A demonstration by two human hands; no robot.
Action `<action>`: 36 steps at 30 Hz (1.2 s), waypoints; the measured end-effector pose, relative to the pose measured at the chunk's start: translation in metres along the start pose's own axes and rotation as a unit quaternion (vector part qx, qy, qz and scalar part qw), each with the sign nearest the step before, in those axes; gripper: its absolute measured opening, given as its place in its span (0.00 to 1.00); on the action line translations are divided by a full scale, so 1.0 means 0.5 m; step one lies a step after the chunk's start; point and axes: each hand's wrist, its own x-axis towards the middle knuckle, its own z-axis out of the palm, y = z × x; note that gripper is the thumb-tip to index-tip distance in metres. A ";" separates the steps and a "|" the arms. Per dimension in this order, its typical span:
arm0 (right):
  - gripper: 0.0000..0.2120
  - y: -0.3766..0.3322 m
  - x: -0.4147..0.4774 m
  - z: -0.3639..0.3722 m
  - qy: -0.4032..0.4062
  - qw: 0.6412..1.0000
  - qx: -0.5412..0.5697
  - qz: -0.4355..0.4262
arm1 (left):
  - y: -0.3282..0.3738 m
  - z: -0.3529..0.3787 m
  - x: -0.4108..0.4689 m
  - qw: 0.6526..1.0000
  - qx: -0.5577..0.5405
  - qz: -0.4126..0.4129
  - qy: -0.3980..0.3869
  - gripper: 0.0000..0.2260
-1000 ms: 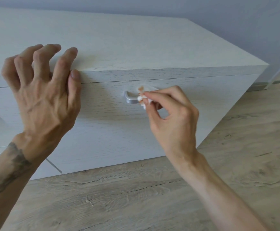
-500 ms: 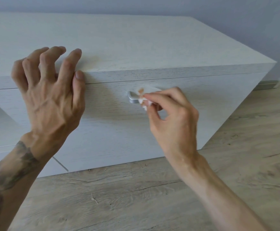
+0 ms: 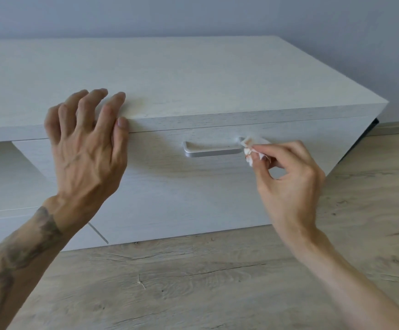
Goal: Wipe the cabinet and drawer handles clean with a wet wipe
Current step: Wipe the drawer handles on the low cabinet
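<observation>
Wet wipe (image 3: 253, 144) in right hand (image 3: 288, 186) hides one handle (image 3: 214, 152) end.

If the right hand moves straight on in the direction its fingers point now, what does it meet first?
Probably the right end of the silver metal drawer handle: the right hand pinches a crumpled white wet wipe right beside it; contact is unclear.
</observation>
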 end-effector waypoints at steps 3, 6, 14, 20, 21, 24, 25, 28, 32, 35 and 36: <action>0.07 -0.010 -0.024 -0.022 -0.040 0.998 0.017 -0.037 | -0.001 -0.015 0.004 0.999 -0.005 0.001 -0.035 0.21; 0.06 -0.042 -0.042 -0.016 -0.054 0.995 0.069 -0.046 | -0.004 -0.045 0.002 0.996 0.005 0.036 -0.085 0.22; 0.07 -0.211 -0.061 0.099 -0.084 0.980 0.174 -0.041 | -0.121 -0.140 -0.051 0.984 0.069 0.067 -0.152 0.25; 0.05 -0.363 -0.099 0.210 -0.100 0.980 0.165 -0.048 | -0.321 -0.196 -0.071 0.984 0.076 0.075 -0.141 0.25; 0.05 -0.390 -0.108 0.228 -0.104 0.980 0.160 -0.047 | -0.355 -0.205 -0.075 0.984 0.074 0.081 -0.139 0.25; 0.06 -0.492 -0.136 0.308 -0.119 0.981 0.148 -0.047 | -0.493 -0.233 -0.088 0.984 0.072 0.086 -0.137 0.24; 0.06 -0.529 -0.146 0.337 -0.123 0.981 0.145 -0.047 | -0.543 -0.243 -0.091 0.985 0.071 0.083 -0.137 0.24; 0.05 -0.625 -0.175 0.423 -0.133 0.981 0.138 -0.041 | -0.686 -0.266 -0.101 0.987 0.065 0.081 -0.127 0.25; 0.04 -0.725 -0.228 0.526 -0.153 0.981 0.111 -0.037 | -0.849 -0.279 -0.112 0.988 0.047 0.106 -0.100 0.25; 0.05 -0.779 -0.269 0.587 -0.170 0.982 0.073 -0.033 | -0.940 -0.272 -0.119 0.988 0.035 0.133 -0.067 0.25; 0.05 -0.794 -0.280 0.602 -0.172 0.983 0.058 -0.029 | -0.964 -0.268 -0.120 0.988 0.028 0.144 -0.056 0.24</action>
